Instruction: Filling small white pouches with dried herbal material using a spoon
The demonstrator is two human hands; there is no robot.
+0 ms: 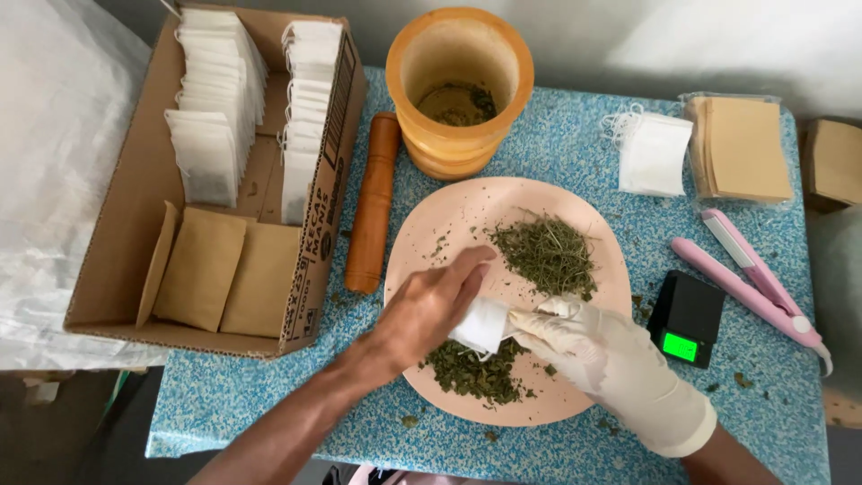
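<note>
Over the pink plate [575, 216], the left hand [422, 310] is pinching a small white tea bag [482, 324]; the gloved right hand's [611, 359] fingers [539, 325] are pinching its mouth, probably feeding in dried herbs [548, 254]. Keeping the mouth wide open should be limiting spills.

Plate [449, 216]: before me, herbs [546, 253] on it.
Mortar [459, 85]: behind plate.
Box [135, 242]: left.
Scale [686, 319]: right.
</note>
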